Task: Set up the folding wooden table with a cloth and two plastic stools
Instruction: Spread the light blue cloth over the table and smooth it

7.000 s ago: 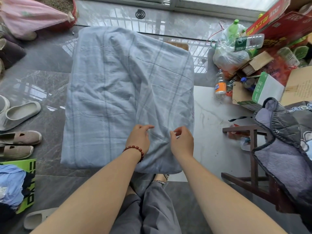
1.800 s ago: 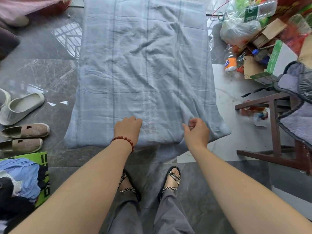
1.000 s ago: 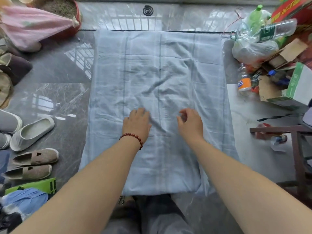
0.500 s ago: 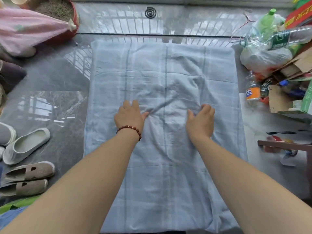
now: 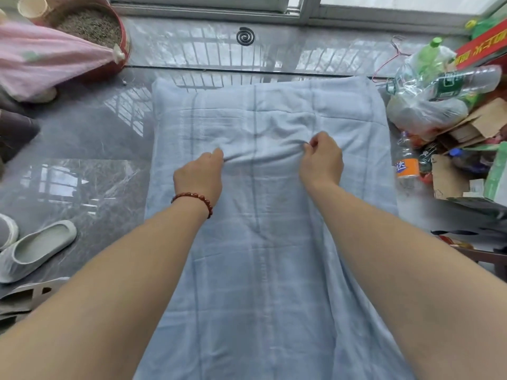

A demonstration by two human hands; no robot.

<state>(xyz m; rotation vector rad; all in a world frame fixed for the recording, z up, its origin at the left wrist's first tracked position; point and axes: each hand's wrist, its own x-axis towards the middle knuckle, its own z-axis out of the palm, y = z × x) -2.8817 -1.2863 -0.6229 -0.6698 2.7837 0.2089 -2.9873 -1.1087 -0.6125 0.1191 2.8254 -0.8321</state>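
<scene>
A pale blue checked cloth (image 5: pixel 263 270) covers the whole folding table, which is hidden under it. My left hand (image 5: pixel 200 176), with a red bead bracelet at the wrist, pinches a raised fold of the cloth near the table's middle. My right hand (image 5: pixel 322 157) pinches the same fold a little to the right and farther away. The cloth is bunched into a ridge between the two hands. No plastic stool is in view.
Left on the marble floor lie slippers (image 5: pixel 33 249), a pink bag (image 5: pixel 46 58) and a red tub (image 5: pixel 93 28). Right of the table are plastic bottles (image 5: pixel 406 163), a bag (image 5: pixel 428 111), cardboard boxes (image 5: pixel 450 176) and a dark wooden frame (image 5: pixel 482 256).
My hands went from the near edge to the cloth's middle, pressed flat there, and now pinch it up into a ridge. The view has leaned forward over the table.
</scene>
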